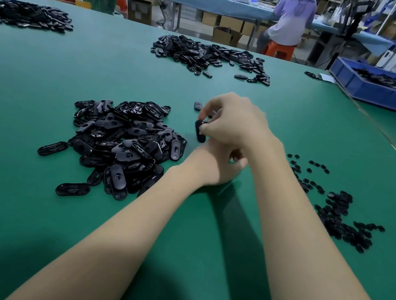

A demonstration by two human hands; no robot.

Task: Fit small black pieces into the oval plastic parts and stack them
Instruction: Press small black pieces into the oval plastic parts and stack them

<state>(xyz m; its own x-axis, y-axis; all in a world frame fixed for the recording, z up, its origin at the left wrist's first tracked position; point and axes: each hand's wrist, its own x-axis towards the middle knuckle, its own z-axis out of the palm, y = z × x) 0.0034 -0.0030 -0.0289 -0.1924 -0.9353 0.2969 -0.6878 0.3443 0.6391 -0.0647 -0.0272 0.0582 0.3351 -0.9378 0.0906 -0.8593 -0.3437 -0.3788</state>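
Observation:
A heap of black oval plastic parts (123, 144) lies on the green table left of my hands. Small black pieces (334, 211) are scattered to the right. My right hand (233, 121) is above my left and its fingers curl round one oval part (200, 130), which stands nearly upright. My left hand (215, 163) sits underneath, largely hidden by the right wrist, with its fingers curled; what it holds is hidden. A single black part (197, 105) lies just beyond my hands.
Another pile of black parts (208, 56) lies at the far middle of the table and one more pile (22, 13) at the far left. A blue bin (386, 93) with parts stands far right. Two people sit at a far bench.

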